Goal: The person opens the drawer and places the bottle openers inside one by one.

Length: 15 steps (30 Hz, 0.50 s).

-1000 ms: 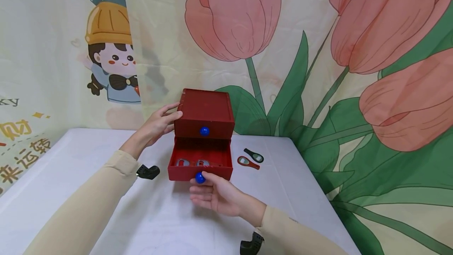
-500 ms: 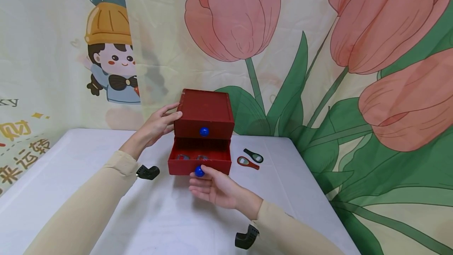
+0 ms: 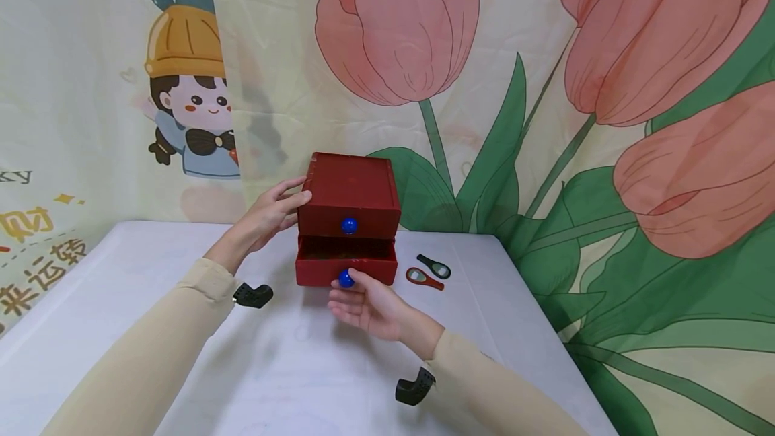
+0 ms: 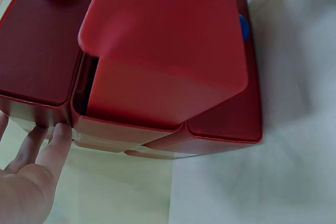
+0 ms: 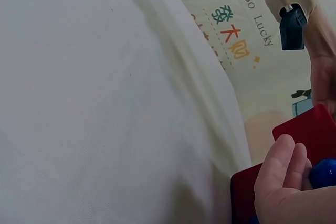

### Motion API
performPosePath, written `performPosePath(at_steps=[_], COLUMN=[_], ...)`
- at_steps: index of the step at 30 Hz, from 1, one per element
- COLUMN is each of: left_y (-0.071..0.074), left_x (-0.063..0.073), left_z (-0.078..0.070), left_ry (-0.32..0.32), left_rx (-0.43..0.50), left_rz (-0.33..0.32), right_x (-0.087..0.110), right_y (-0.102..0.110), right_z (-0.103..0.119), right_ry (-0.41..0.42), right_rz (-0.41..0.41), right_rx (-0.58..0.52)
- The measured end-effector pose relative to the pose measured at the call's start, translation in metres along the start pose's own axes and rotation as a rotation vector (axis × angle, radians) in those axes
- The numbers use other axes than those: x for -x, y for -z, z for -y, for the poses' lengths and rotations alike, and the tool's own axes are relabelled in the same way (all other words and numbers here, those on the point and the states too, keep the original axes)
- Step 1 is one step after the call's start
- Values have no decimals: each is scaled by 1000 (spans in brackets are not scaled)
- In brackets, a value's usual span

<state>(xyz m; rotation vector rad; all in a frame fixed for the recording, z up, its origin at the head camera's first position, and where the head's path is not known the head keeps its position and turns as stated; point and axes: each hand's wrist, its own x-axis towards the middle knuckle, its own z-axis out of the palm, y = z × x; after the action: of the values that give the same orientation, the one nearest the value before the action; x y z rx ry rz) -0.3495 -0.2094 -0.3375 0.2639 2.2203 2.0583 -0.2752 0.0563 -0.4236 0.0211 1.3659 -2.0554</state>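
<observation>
A dark red drawer cabinet stands on the white-covered table, with blue ball knobs on its fronts. Its middle drawer sticks out partway; the left wrist view shows this drawer between a closed upper one and a closed lower one. My right hand pinches the drawer's blue knob between thumb and index finger, the other fingers extended below. Against the cabinet's left side rests my left hand, its fingers fairly straight. From the head, the drawer's inside is mostly dark and its contents are hidden.
Right of the cabinet lie two small paddle-shaped items, one black and one red, each with a round head and narrow handle. A printed tulip cloth hangs behind the table.
My right hand has moved forward with the knob, and the drawer has slid further into the cabinet. Grey objects seen inside it earlier are now out of sight. The left hand stays put.
</observation>
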Motion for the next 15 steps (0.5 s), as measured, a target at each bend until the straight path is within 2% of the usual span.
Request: performPosePath(at_steps=[15], left_y=[0], left_x=[-1], left_z=[2], left_ry=[1], left_rx=[-18], left_rz=[-11], right_x=[-28], right_y=[2], right_z=[8], right_ry=[32], right_rz=[-29], right_rx=[-22])
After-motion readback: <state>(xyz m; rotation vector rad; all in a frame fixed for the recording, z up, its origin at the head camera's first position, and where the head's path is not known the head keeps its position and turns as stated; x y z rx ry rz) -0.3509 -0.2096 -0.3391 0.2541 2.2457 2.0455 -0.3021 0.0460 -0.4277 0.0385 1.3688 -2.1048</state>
